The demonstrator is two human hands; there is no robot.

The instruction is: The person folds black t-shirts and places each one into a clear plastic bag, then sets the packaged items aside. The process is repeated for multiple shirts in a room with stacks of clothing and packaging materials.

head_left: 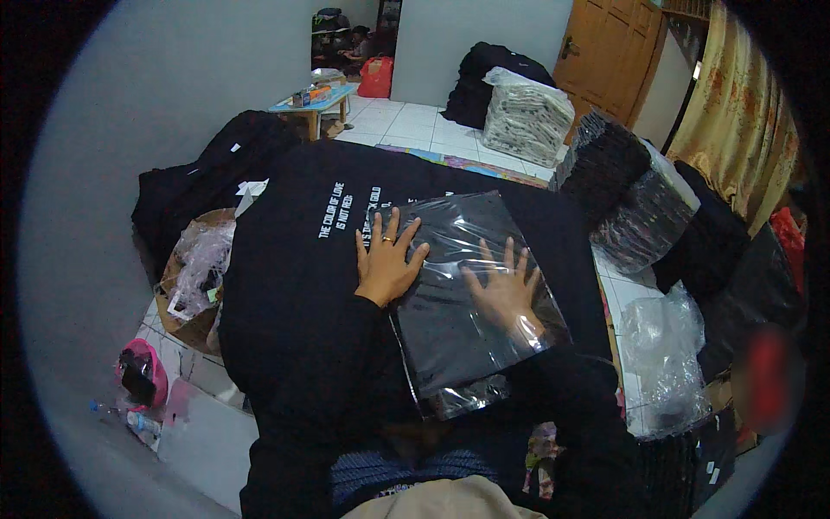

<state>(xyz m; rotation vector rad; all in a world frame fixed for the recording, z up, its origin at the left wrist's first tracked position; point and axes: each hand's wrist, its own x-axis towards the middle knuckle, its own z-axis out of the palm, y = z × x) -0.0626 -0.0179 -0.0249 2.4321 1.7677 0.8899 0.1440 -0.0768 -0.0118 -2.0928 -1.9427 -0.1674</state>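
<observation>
A folded black garment in a clear plastic bag [441, 320] lies on a large spread of black fabric with white lettering [294, 259]. My left hand [386, 259], a ring on one finger, rests flat with fingers spread over the bag's left edge and the fabric beside it. My right hand [508, 290] also lies flat with fingers spread, on the right part of the bagged garment. It looks hazy, and shiny film crosses its wrist, so it seems to be under the clear plastic. Neither hand grips anything.
Loose clear plastic bags [661, 363] lie at the right, below stacked bagged garments [627, 190]. A box of plastic scraps [194, 277] and a pink basin [156, 372] stand left. Farther back are a low table [324, 99], another bagged stack [527, 121] and a door [614, 65].
</observation>
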